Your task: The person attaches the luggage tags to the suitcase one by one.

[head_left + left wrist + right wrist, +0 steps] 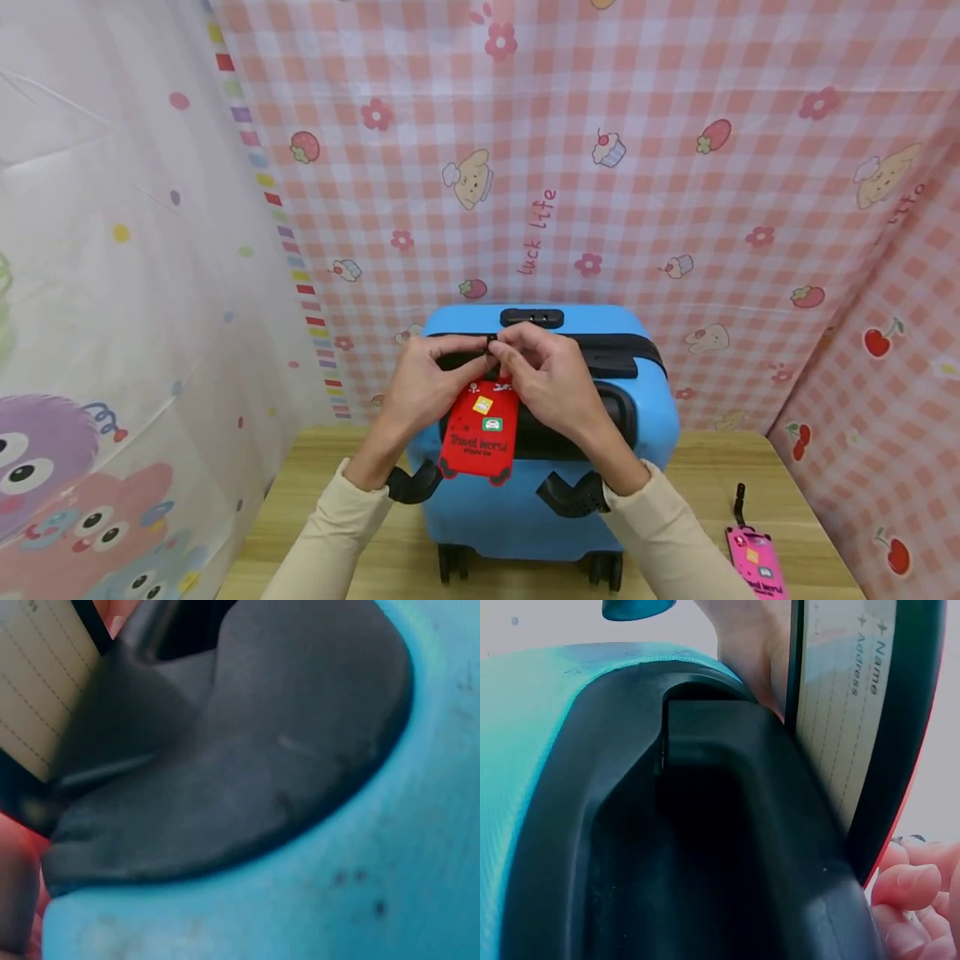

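Note:
A red luggage tag (480, 442) with "Travel World" lettering hangs in front of the blue suitcase (517, 521) in the head view. Thumb and fingers of my left hand (427, 383) pinch its black strap (492, 342) from the left. From the other side my right hand (551, 375) pinches the same strap, fingertips close to the left ones. The tag's back, a ruled name card (847, 705), shows in the right wrist view beside the black suitcase handle (757, 742). Fingers partly cover the strap's loop.
A pink luggage tag (753, 560) with a black strap lies on the wooden table (690, 492) at the right. The suitcase stands upright on small black wheels (606, 571), its combination lock (531, 317) on top. Behind it hangs a pink checked cloth (645, 200).

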Action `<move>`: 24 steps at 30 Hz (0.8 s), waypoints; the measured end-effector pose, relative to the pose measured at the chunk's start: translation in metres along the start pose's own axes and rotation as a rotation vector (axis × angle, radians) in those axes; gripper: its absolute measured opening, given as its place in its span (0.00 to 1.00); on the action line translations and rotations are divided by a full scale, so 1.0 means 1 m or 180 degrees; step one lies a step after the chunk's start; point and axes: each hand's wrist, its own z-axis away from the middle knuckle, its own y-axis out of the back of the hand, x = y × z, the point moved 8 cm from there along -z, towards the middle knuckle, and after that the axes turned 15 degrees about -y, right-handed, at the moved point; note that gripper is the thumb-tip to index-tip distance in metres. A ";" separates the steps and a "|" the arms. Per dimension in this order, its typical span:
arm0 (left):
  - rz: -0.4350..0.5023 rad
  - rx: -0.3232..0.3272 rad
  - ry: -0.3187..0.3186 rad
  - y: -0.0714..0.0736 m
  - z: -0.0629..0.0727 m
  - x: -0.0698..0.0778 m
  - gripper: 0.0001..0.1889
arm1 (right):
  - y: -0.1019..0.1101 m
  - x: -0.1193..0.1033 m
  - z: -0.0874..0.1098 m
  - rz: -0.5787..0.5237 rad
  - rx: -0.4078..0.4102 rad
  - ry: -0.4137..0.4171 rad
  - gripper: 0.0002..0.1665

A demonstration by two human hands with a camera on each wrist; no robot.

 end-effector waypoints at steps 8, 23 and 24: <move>-0.0020 -0.0035 -0.0078 0.000 0.002 0.000 0.13 | -0.001 0.003 0.001 0.0033 -0.0029 -0.0217 0.09; 0.0256 -0.0135 -0.0127 0.003 0.003 -0.002 0.17 | 0.003 0.012 0.000 0.0186 0.0044 -0.0786 0.07; 0.0257 -0.0134 -0.0146 0.004 0.003 -0.001 0.17 | 0.003 0.012 0.000 0.0198 0.0045 -0.0813 0.08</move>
